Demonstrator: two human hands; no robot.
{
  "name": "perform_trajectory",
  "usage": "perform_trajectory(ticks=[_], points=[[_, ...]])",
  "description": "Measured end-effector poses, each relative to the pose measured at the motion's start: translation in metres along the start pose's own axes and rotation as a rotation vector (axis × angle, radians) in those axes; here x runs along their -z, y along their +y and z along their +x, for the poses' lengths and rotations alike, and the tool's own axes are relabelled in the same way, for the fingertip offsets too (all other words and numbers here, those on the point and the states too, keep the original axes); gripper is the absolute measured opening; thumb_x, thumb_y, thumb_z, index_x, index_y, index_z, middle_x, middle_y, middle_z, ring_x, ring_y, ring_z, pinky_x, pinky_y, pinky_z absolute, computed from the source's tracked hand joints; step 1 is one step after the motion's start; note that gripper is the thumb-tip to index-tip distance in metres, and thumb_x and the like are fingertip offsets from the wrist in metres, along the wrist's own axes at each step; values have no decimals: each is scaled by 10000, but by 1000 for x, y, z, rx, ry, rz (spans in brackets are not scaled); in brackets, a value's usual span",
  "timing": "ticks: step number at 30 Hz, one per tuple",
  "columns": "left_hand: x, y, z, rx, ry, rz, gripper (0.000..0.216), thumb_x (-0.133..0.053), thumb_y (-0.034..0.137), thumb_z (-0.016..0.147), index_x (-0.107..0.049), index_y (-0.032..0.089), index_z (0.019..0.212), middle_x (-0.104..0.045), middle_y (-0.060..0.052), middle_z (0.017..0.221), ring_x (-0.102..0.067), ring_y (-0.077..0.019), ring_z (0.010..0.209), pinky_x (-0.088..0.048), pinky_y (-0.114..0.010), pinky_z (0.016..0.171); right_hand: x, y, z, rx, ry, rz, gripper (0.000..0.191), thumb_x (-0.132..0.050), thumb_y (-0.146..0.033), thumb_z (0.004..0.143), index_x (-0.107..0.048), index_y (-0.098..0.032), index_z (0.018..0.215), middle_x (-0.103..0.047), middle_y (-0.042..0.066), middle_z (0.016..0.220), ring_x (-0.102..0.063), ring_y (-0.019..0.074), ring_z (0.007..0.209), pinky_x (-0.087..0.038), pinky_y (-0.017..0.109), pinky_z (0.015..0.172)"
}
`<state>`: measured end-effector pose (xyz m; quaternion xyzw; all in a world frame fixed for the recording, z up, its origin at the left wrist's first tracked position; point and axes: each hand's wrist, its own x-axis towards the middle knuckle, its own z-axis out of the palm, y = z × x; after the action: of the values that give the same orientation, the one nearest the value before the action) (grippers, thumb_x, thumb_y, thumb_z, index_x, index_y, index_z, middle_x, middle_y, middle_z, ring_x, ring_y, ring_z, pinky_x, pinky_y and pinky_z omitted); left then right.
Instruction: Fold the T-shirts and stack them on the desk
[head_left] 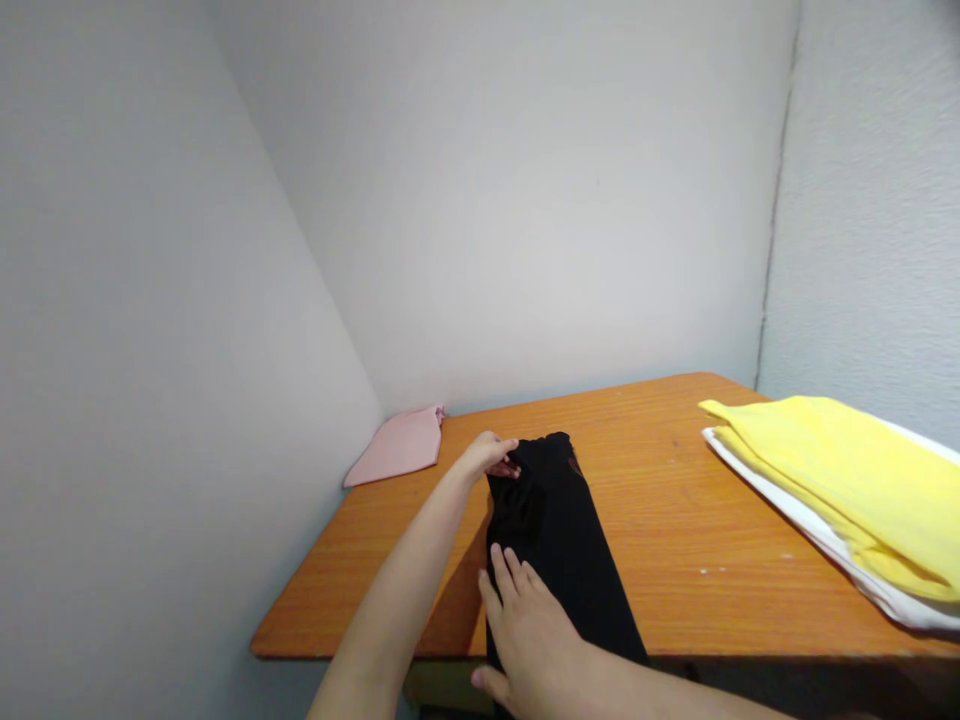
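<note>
A black folded garment [574, 540] lies lengthwise on the wooden table, and its near end hangs over the front edge. At the garment's far left corner, my left hand [491, 455] has its fingers closed on the cloth, which is bunched and wrinkled there. My right hand [536, 630] rests open on the nearer part, fingers spread and palm down, close to the left edge of the cloth. I cannot tell which kind of garment it is.
On the right of the table [660, 470], a folded yellow cloth [862, 480] lies on a white cloth [795, 510]. A folded pink cloth [401, 445] sits at the back left corner. White walls [562, 200] stand behind and to both sides.
</note>
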<state>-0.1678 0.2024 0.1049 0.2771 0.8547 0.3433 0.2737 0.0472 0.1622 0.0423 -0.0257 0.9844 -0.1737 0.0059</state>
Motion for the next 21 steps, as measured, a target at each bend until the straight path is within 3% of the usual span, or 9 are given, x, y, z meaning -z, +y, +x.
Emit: perform_trajectory(ticks=[3,7,10,13,16,19,21], points=[[-18,-7,-7,-212,-108,133,262,-443,283,979,-640,137,1071,-715,-80,1035,-681,-164,936,-546,-317,852,-6,5,-16,121,-29,-27,831,-692,-470,808,-380,-79,1472,-156,268,1502,-165,421,1385,-271,548,1116],[-29,-31,-24,-486,-91,327,351,-501,128,872,-631,212,1187,-601,-54,1330,-483,-189,1296,-309,-388,1145,-30,24,-30,294,219,-182,488,-511,-247,950,-463,-164,1429,-363,231,1443,-374,383,1315,-436,489,1025],[-38,-50,-33,-607,-62,454,467,-496,185,888,-515,246,1351,-406,-30,1511,-230,-201,1452,-53,-469,1209,-52,33,-31,360,428,-272,491,-487,-193,954,-436,-166,1441,-386,221,1435,-410,375,1302,-459,476,1001],[-50,-60,-33,-673,0,666,498,-375,239,958,-372,241,1456,-269,-31,1574,-125,-195,1477,-31,-519,1198,-63,31,-29,347,472,-283,523,-511,-190,942,-412,-154,1455,-348,222,1460,-382,386,1320,-443,495,1012],[-55,-59,-30,-695,40,788,496,-347,256,972,-353,208,1466,-292,-56,1565,-162,-202,1470,-99,-511,1198,-52,25,-35,338,372,-215,640,-613,-312,899,-384,-138,1471,-271,224,1499,-314,406,1351,-405,522,1047],[-44,-55,-43,-717,84,767,498,-348,293,987,-333,183,1472,-263,-69,1577,-148,-190,1473,-118,-464,1207,-21,31,-59,393,268,-150,845,-668,-498,843,-302,-131,1510,-216,188,1531,-247,357,1396,-358,491,1102],[-29,-57,-64,-757,178,701,481,-304,321,1009,-326,188,1471,-274,-70,1575,-180,-165,1466,-150,-419,1209,5,47,-84,397,283,-176,860,-646,-526,854,-270,-138,1523,-222,150,1540,-229,309,1414,-347,457,1120]])
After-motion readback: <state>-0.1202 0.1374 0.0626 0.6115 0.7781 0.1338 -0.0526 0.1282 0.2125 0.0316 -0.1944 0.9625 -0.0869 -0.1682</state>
